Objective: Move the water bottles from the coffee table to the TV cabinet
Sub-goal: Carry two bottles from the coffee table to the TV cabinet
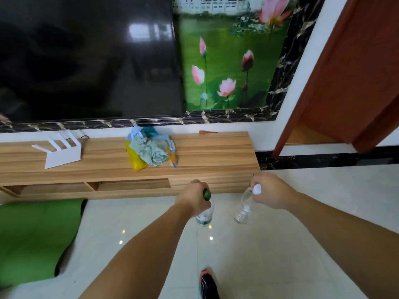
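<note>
My left hand (pixel 194 199) grips the neck of a clear water bottle with a green cap (pixel 204 216), which hangs below the fist over the floor. My right hand (pixel 269 190) holds a second clear bottle with a white cap (pixel 244 209) by its top. Both bottles hang just in front of the low wooden TV cabinet (pixel 216 152), near its right end. The coffee table is out of view.
On the cabinet top lie a heap of cloth and plastic bags (pixel 151 151) and a white router (pixel 60 151). A large dark TV (pixel 86 57) hangs above. A green mat (pixel 36 238) lies on the tile floor at left; a brown door (pixel 349 83) stands at right. My shoe (pixel 208 284) shows below.
</note>
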The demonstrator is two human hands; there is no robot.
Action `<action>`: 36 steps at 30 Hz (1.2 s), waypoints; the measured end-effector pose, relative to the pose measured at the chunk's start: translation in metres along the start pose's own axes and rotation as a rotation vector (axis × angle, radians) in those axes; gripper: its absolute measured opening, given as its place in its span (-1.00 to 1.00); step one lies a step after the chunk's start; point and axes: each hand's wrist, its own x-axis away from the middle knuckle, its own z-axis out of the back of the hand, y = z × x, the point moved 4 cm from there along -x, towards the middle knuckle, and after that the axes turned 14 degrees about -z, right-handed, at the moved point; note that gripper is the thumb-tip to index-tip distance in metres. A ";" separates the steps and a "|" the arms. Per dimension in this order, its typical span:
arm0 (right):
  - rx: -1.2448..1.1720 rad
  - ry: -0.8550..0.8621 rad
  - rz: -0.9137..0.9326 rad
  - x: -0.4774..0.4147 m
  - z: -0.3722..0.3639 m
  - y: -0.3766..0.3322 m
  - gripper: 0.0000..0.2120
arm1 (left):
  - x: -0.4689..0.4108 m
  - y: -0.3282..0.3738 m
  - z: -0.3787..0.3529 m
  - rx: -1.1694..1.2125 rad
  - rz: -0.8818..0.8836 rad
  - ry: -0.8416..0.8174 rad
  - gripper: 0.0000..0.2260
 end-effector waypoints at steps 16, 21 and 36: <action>-0.039 -0.037 -0.003 -0.228 0.091 0.013 -0.86 | -0.247 -0.012 0.038 -0.110 0.032 -0.051 -0.70; -0.036 -0.109 0.055 -0.300 0.103 0.018 -0.87 | -0.311 -0.002 0.036 -0.089 0.059 -0.058 -0.70; 0.078 -0.252 -0.056 -0.461 0.110 0.026 -0.82 | -0.466 -0.070 0.009 0.263 0.294 0.084 -0.73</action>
